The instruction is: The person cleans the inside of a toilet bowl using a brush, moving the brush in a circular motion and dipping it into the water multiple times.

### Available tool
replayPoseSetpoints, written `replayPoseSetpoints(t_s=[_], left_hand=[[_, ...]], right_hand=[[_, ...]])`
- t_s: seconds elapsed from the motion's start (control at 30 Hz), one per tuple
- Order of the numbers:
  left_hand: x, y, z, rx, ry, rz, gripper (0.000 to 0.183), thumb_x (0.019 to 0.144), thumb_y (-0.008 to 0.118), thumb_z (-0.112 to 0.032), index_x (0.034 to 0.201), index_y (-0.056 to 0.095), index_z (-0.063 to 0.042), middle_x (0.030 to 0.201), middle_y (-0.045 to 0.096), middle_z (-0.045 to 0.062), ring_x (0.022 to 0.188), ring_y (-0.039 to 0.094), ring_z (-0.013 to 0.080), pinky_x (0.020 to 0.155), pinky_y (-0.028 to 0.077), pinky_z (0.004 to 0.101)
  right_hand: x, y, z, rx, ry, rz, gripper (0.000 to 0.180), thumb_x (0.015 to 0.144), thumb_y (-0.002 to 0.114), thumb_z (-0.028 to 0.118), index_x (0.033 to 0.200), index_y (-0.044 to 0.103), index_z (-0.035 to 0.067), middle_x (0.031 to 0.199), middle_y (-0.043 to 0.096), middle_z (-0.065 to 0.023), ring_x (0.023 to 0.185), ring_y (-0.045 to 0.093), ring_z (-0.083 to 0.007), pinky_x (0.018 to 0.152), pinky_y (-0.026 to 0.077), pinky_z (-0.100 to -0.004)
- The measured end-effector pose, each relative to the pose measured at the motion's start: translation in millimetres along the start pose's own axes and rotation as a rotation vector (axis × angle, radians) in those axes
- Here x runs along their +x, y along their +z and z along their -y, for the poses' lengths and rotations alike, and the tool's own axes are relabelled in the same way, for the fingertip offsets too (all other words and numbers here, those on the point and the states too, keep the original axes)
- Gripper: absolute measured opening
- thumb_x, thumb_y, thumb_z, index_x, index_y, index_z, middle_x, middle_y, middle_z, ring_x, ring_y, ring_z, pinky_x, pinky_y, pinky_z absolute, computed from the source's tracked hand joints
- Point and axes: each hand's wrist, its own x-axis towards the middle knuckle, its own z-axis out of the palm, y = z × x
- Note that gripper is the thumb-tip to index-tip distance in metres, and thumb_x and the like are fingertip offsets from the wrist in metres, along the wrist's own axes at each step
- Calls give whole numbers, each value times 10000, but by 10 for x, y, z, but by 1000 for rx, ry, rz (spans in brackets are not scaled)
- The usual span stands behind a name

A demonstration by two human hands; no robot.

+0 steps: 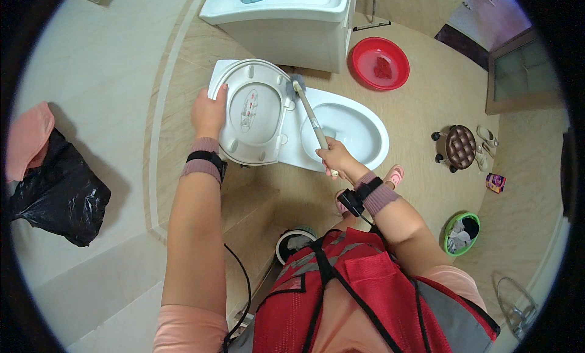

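Observation:
With its fingers on the rim of the raised toilet seat and lid, my left hand grips the upper edge. My right hand is closed around the pale handle of a toilet brush. The brush's grey head meets the area by the seat's hinge side, at the back of the white toilet bowl. Its handle slants across the bowl opening. A label with writing and red marks sits in the middle of the lid.
Beyond the toilet stands a white washbasin cabinet. A red basin holding a red cloth is on the floor, near a floor squeegee. At right are a brown wheeled stool and a green basket. A lidless bin stands near my legs; a black plastic bag hangs at left.

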Motion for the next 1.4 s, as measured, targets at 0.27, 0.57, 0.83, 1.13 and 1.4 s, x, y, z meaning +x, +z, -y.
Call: replayPoseSetpoints(t_s=[0.27,0.57,0.83,1.13,1.4], left_hand=[[21,-19,44,26,-13,1,511,802,553,-523,947,627,-38,915,650,194,856,618,374,733,474,450],[46,-7,136,68,-33,-9,528,792,557,-534,936,620,-30,883,650,199,831,619,380,727,474,456],[38,14,51,32,-24,5,532,792,556,-537,934,620,-27,884,651,201,843,621,378,729,478,454],[48,-2,120,58,-35,-8,541,794,551,-543,925,620,-23,890,648,210,843,619,385,728,480,453],[48,34,50,58,-32,0,540,794,557,-542,915,615,-19,877,646,215,835,620,385,723,480,452]], right_hand=[[-193,283,-594,-219,218,158,434,882,448,95,1283,315,-5,707,530,-143,420,512,-188,293,402,-319],[-353,168,-661,-130,255,215,470,870,452,102,1304,295,14,692,510,-113,420,483,-159,295,381,-302],[31,34,-262,-36,105,83,475,866,449,84,1302,276,13,654,471,-82,417,455,-150,305,393,-293],[-255,-5,-763,-126,296,243,463,857,479,77,1278,302,1,638,476,-70,412,471,-153,325,410,-302],[255,132,-304,-21,191,-11,348,821,470,46,1141,345,-10,663,489,-119,385,460,-192,291,370,-325]])
